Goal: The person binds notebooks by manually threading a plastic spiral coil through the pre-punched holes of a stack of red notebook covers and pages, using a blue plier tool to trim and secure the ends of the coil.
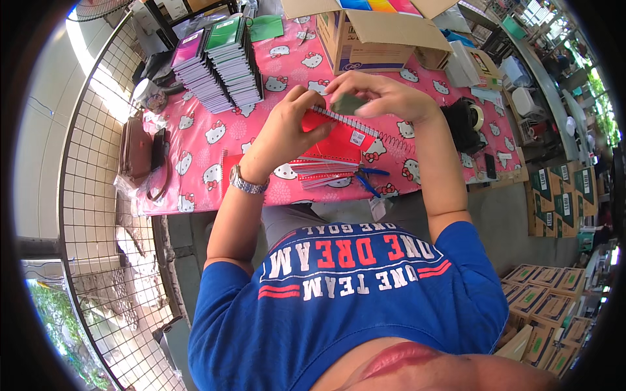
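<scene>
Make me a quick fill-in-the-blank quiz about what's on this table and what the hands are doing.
1. The left hand grips a ____ spiral-bound notebook.
2. The right hand pinches a small grey-green ____.
3. The silver wristwatch sits on the ____ wrist.
4. The open cardboard box stands on a ____ patterned tablecloth.

Missing words: red; card; left; pink

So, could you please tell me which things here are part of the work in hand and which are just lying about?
In hand: red spiral notebook, small grey-green piece, left hand, right hand.

Lying about: notebook stacks, open cardboard box, tape dispenser, brown bag, blue-handled scissors.
</scene>
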{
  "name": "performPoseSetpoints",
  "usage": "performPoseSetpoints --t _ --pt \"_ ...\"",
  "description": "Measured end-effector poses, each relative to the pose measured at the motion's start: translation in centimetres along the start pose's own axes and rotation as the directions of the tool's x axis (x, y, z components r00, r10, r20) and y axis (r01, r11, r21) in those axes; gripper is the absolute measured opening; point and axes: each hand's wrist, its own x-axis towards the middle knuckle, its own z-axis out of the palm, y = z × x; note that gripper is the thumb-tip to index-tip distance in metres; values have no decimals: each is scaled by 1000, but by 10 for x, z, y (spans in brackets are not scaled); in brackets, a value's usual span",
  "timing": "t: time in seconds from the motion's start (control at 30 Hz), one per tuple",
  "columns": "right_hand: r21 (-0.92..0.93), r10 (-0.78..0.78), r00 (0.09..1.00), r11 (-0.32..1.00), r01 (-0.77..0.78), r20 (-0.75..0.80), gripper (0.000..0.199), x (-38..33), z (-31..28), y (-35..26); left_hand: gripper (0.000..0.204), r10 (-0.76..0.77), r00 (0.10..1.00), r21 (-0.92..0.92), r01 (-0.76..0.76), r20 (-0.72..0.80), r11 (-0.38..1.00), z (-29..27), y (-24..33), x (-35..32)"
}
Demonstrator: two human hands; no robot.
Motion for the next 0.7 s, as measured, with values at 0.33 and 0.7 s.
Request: performPoseSetpoints --t 0.33,0.7 --pt "27 -41 995 999 44 -94 49 9 1 3 31 -43 998 -2 43 -51 999 0 0 1" --pt "-414 416 588 437 -798 -694 54 -68 32 265 18 -329 926 -463 212 -187 861 11 -18 -6"
